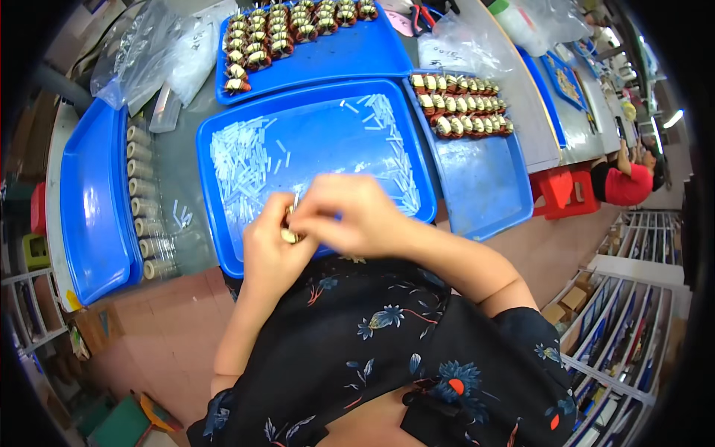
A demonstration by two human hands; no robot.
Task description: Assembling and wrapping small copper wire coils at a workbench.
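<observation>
- Left hand [272, 242] held the small cream part [290, 236] in a pinch, fingers curled round it; most of the part was hidden.
- Right hand [354, 212] was on top, motion-blurred, fingertips bunched at the part. Couldn't tell whether it gripped anything.
- Part sat between both hands, over the near edge of the middle blue tray [320, 145].
- Handling, my read: light, with a stiff body. If it matched the trayed ones, the winding and any thin leads were the fragile bit. Best hold: pinch on the cream body, off the wire.
- In that tray: clear tubes heaped at left [238, 156], more strung along the right side [398, 164]. Judged very light, slippery, prone to roll; ends were the place to pick up.
- Beyond: upper blue tray [335, 56] with rows of cream-and-copper coils [257, 37].
- Right: another blue tray [480, 179], three rows of similar coils at its far end.
- Left: pale cylinders [141, 188] lined up beside a long blue tray [93, 201]; a few loose tubes [181, 214] lay on the table near them.
- Far right: co-worker in red [629, 182], well apart.
</observation>
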